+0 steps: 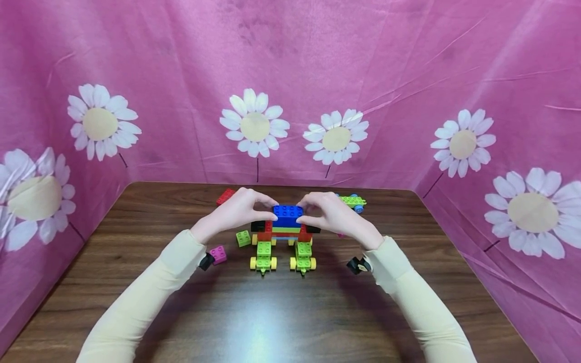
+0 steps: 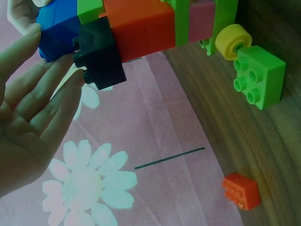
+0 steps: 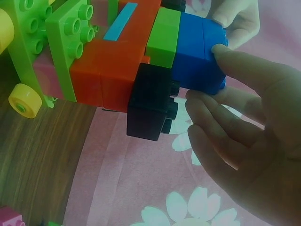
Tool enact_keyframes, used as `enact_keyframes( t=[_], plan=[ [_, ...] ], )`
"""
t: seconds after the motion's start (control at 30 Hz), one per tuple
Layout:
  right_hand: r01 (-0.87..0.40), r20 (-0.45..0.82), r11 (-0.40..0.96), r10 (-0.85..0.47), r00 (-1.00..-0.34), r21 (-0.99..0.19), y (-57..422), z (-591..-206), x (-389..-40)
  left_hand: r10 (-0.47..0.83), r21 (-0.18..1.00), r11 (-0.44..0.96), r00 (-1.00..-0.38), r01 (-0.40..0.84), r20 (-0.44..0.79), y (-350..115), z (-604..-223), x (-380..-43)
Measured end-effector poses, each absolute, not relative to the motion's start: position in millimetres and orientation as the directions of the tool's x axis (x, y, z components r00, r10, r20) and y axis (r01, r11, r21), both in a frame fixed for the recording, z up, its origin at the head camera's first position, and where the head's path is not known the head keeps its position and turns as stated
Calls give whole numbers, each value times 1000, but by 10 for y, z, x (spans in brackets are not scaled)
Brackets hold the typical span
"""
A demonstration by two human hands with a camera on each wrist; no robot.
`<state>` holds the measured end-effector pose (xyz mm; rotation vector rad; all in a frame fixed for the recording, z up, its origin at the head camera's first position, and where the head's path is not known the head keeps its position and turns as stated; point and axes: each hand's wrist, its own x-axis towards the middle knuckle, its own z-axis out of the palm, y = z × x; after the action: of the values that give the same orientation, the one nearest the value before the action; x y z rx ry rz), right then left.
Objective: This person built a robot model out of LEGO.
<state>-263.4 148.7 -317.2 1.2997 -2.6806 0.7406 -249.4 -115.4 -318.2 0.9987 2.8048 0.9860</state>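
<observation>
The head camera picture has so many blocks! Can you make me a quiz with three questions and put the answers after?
1. True or false: only the right hand touches the blue studded plastic top.

2. Pick one: what colour are the round plastic wheels on the two lime-green wheeled plastic bases lowest in the head view?
A) blue
B) yellow
C) red

3. Which lies lower in the head view: the loose pink studded plastic brick or the loose lime-green studded plastic brick?

Key:
1. False; the left hand touches it too.
2. B
3. The pink brick.
</observation>
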Motion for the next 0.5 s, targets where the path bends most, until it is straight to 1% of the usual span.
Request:
enact_keyframes(
  t=[0.13, 0.3, 0.5],
  plan=[
    [-749, 252, 533, -721, -646, -395, 1490, -3160, -2630, 570, 592, 581, -799, 558, 193, -1155, -3205, -2478],
    [-733, 230, 542, -716, -659, -411, 1486, -3135, -2627, 582, 588, 566, -785, 577, 211, -1170, -3222, -2470],
    [-732, 217, 542, -722, -657, -413, 1469, -3121, -2623, 583, 613, 533, -778, 584, 235, -1230, -3290, -2465]
  ],
)
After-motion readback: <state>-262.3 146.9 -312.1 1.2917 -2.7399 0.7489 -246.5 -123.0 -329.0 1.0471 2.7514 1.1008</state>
